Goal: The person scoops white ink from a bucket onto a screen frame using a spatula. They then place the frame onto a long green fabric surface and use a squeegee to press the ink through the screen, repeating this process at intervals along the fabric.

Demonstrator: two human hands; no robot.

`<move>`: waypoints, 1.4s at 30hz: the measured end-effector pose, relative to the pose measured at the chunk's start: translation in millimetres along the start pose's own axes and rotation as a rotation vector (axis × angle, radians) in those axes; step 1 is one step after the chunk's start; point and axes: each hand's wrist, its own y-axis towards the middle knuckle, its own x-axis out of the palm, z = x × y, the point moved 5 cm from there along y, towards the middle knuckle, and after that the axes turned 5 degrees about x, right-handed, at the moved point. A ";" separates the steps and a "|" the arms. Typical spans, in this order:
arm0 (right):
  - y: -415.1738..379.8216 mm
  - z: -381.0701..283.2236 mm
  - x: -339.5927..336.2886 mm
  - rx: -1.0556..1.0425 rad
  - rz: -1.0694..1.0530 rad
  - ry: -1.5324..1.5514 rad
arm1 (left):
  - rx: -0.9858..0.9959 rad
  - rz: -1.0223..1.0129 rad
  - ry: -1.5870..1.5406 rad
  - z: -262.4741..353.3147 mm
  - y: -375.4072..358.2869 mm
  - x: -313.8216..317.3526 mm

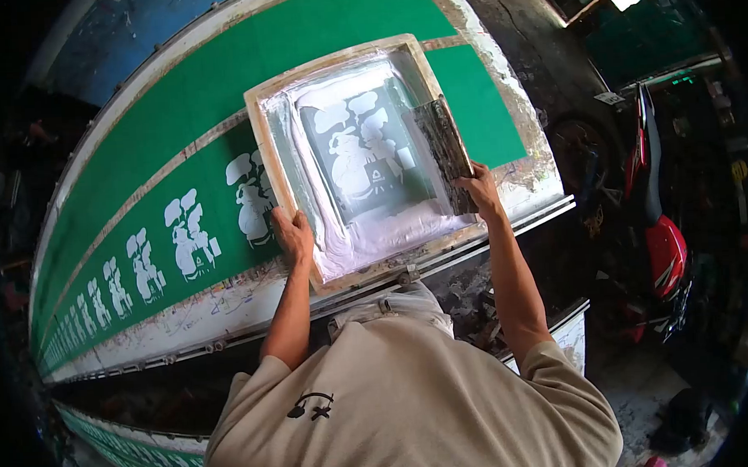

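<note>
A wooden-framed printing screen [263, 142] lies tilted over green fabric [216, 65] on a long table. Its mesh [426, 189] shows a pale cartoon-figure stencil, with thick whitish-pink ink [391, 233] along the left and near sides. My left hand [293, 235] is closed around the frame's left side. My right hand [479, 191] grips the near end of a dark, ink-stained squeegee [439, 143], which leans along the screen's right side. Whether those fingers also touch the frame is hidden. White printed figures [192, 241] run in a row on the fabric to the left.
The table's paint-stained white edge [538, 164] and metal rail [532, 218] run along the near side. Another table with printed green fabric [133, 453] stands behind at lower left. A red motorbike [665, 254] is parked at right.
</note>
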 end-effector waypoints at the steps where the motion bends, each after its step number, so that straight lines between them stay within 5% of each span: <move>1: -0.3 2.3 3.9 0.011 -0.015 -0.007 | 0.073 -0.020 0.125 -1.4 3.5 -0.4; 5: -23.5 0.4 22.6 -0.078 0.217 -0.396 | 0.088 -0.075 0.195 -3.0 8.4 -8.6; 8: -60.9 -61.2 76.7 -0.482 0.275 -0.929 | 0.241 0.104 -0.282 46.4 18.9 -11.4; 9: -47.1 -98.0 96.9 -0.692 0.222 -0.982 | 0.353 0.141 -0.391 68.7 28.9 -8.0; 13: 119.3 -192.3 167.7 -0.934 -0.134 -1.101 | 0.725 0.067 -0.079 127.0 172.0 24.3; 15: 173.3 -238.7 188.3 -0.954 -0.186 -0.989 | 0.567 -0.093 -0.074 129.4 234.9 41.9; 18: 170.4 -200.8 200.1 -0.832 0.048 -0.978 | 0.457 -0.005 -0.142 109.3 217.4 75.6; 27: -94.9 -34.9 96.3 -0.742 -0.146 -0.927 | 0.409 -0.027 -0.067 96.9 -121.1 5.0; 31: -98.7 -36.0 89.1 -0.901 -0.140 -0.871 | 0.498 -0.084 -0.093 101.7 -117.5 -6.9; 33: -82.5 -47.4 93.3 -0.875 -0.261 -0.952 | 0.350 -0.309 -0.213 77.4 -88.2 -9.4; 36: -95.9 -62.6 83.1 -0.888 -0.297 -0.957 | -0.022 0.151 -0.047 29.7 -19.8 -15.7; 37: -105.2 -59.1 84.1 -0.912 -0.285 -0.964 | -0.022 0.148 -0.050 20.2 -9.5 -15.8; 39: -123.8 -33.9 77.6 -0.971 -0.175 -0.936 | 0.124 -0.001 0.546 7.4 2.3 -6.6; 42: -98.8 -29.6 80.3 -1.018 -0.013 -0.951 | 0.001 -0.030 0.205 -5.2 4.2 -3.0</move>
